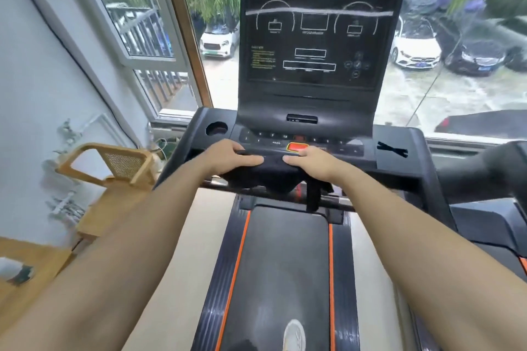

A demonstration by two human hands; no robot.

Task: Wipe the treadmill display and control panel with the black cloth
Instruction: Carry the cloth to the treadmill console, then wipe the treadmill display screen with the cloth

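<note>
A black cloth (pixel 272 172) is draped over the treadmill's front handlebar, with a strip hanging down below it. My left hand (pixel 229 158) lies on the cloth's left part and my right hand (pixel 312 161) grips its right part. Just beyond my hands is the control panel (pixel 336 143) with number buttons and an orange-red stop button (pixel 297 147). Above it rises the tilted dark display (pixel 315 40) with white outlines and small text. The picture is slightly blurred.
A round cup holder (pixel 216 128) sits left of the panel. The running belt (pixel 281 273) with orange stripes stretches below, with a shoe (pixel 295 335) on it. A wooden chair (pixel 114 174) stands at the left. A second treadmill's handle (pixel 484 171) is at the right. Windows lie ahead.
</note>
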